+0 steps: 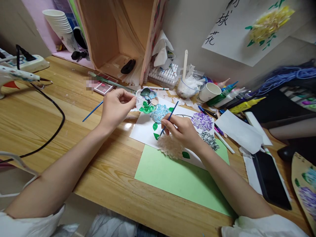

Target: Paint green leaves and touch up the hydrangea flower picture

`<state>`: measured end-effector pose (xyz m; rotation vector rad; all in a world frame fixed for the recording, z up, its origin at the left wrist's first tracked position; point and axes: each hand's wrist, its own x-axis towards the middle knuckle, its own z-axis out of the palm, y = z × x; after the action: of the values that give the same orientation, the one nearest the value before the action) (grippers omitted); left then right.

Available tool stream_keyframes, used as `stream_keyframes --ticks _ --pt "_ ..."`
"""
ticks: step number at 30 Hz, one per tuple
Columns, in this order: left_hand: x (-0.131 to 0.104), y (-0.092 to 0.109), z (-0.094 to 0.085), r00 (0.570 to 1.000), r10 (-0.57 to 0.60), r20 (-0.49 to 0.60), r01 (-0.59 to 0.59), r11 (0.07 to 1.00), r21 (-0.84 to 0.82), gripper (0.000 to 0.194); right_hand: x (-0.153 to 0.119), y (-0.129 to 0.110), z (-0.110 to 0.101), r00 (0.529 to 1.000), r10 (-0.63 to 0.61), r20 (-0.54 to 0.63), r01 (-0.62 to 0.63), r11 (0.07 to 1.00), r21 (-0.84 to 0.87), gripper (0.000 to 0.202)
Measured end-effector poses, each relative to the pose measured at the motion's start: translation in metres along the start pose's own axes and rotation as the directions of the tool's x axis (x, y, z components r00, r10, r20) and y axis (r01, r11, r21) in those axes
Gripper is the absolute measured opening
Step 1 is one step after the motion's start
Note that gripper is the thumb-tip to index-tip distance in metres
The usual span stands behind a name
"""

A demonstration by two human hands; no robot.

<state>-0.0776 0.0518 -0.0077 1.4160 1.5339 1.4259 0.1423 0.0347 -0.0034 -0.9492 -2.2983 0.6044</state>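
Note:
My right hand (181, 130) is closed around a thin blue paintbrush (172, 112), its tip at a green painted leaf (156, 136) on a white sheet (139, 129). My left hand (117, 107) pinches the edge of a round paint palette (148, 102) with green, dark and light blue paint in its wells. On the sheet are textured flower heads: a light blue flower (159, 113), a purple flower (202, 121), a grey flower (208, 140) and a pale beige flower (170, 146), partly behind my right hand. Green paper (172, 184) lies under the sheet.
Left, a glue gun (19, 76) with a black cord (63, 121) and a second brush (92, 111). Behind are an open box (118, 36), markers (164, 75), a tub of scraps (190, 86) and a paper cup (209, 92). A black phone (271, 181) lies right.

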Motion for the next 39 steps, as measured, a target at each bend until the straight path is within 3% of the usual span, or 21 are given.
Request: stream_keyframes --ticks 7,16,26,39 --pt "0.001 -0.001 0.0 1.0 0.009 0.002 -0.009 1.0 -0.001 0.008 0.001 -0.001 0.0 1.0 0.016 -0.013 -0.016 1.0 -0.007 0.037" --pt "0.0 0.001 0.0 1.0 -0.005 0.001 0.005 1.0 0.007 0.008 0.0 -0.001 0.004 0.98 0.078 -0.184 -0.068 0.996 0.057 0.034" --pt "0.001 0.0 0.0 1.0 0.014 -0.01 -0.014 1.0 -0.012 0.01 0.005 -0.006 0.012 0.992 0.039 -0.122 -0.035 0.999 0.036 0.036" --pt "0.001 -0.001 -0.002 1.0 0.02 -0.012 -0.02 1.0 -0.012 0.009 0.006 -0.006 0.01 0.992 0.024 -0.122 -0.024 1.0 0.006 0.035"
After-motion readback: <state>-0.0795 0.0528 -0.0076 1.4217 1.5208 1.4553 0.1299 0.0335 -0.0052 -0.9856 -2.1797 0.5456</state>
